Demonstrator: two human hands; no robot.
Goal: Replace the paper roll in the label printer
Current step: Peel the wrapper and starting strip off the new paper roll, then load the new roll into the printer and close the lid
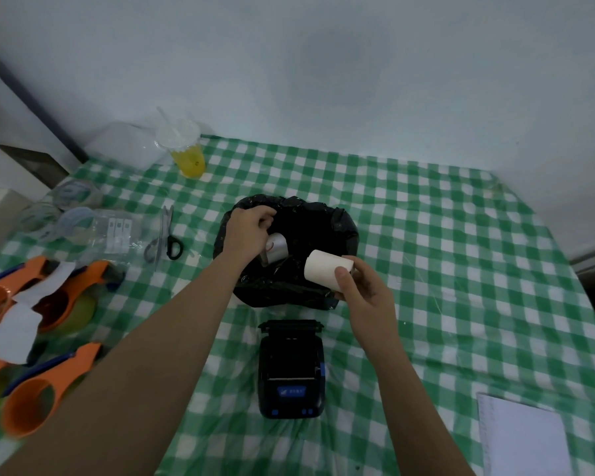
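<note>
A black label printer point(291, 371) sits on the green checked tablecloth near me, its lid open and its paper bay dark. Behind it lies a black plastic bag point(327, 231) with its mouth open. My right hand point(366, 293) holds a white paper roll point(325, 269) over the bag's front edge. My left hand point(249, 233) is at the bag's left rim, its fingers closed on the rim. A second white roll point(277, 249) lies inside the bag just below that hand.
Scissors point(167, 240) lie left of the bag. Orange tape dispensers point(45, 383) and white paper scraps fill the left edge. A cup of yellow drink point(186, 151) stands at the back. A white notepad point(526, 438) lies front right. Clear bags point(93, 228) lie at the left.
</note>
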